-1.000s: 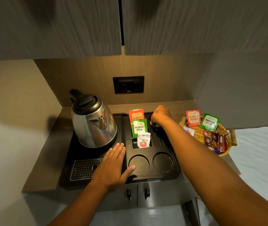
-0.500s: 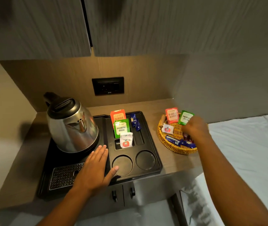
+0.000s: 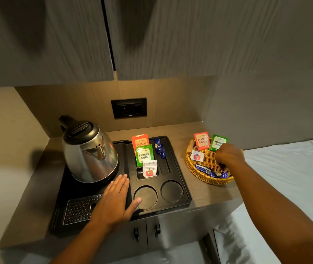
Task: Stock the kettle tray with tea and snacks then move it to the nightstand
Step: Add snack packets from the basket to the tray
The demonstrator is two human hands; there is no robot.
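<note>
Right hand (image 3: 228,156) in the wicker basket (image 3: 195,168)
Its fingers curl down, grip unclear; left hand (image 3: 114,201) lies flat, fingers spread, on the kettle tray (image 3: 182,180).

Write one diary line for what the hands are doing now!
left hand: flat on tray | right hand: reaching into basket | grip unclear

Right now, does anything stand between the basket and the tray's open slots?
Nothing visible does. The right hand is already inside the basket, and bare counter separates it from the tray. The right slot is only partly filled by blue packets; both round wells are empty.
</note>
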